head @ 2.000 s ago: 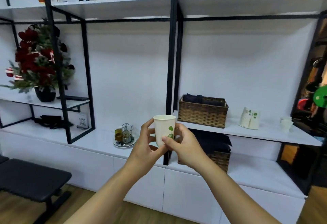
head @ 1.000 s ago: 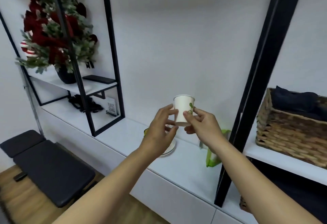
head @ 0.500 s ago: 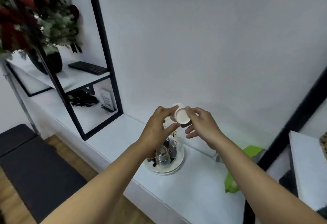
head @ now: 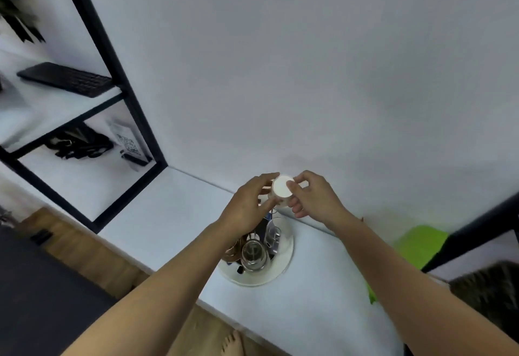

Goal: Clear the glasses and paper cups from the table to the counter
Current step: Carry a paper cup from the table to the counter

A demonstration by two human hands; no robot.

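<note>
I hold a white paper cup [head: 282, 187] between both hands, turned so that its round base faces me. My left hand [head: 248, 206] grips it from the left and my right hand [head: 313, 197] from the right. The cup hangs above the white counter [head: 168, 215], close to the wall. Just below my hands a round white plate [head: 278, 268] on the counter carries a wire rack with several small glasses [head: 254, 256], one of them amber and partly hidden by my left wrist.
A black metal shelf frame [head: 123, 85] stands to the left, with a black keyboard [head: 67, 78] on its shelf and dark items and a QR sign below. A bright green object [head: 418, 246] lies at the right near a wicker basket [head: 488, 291]. A dark bench is at lower left.
I have walked up to the counter and now look down at it. The cup has been tipped from upright to base toward me and moved over the plate of glasses.
</note>
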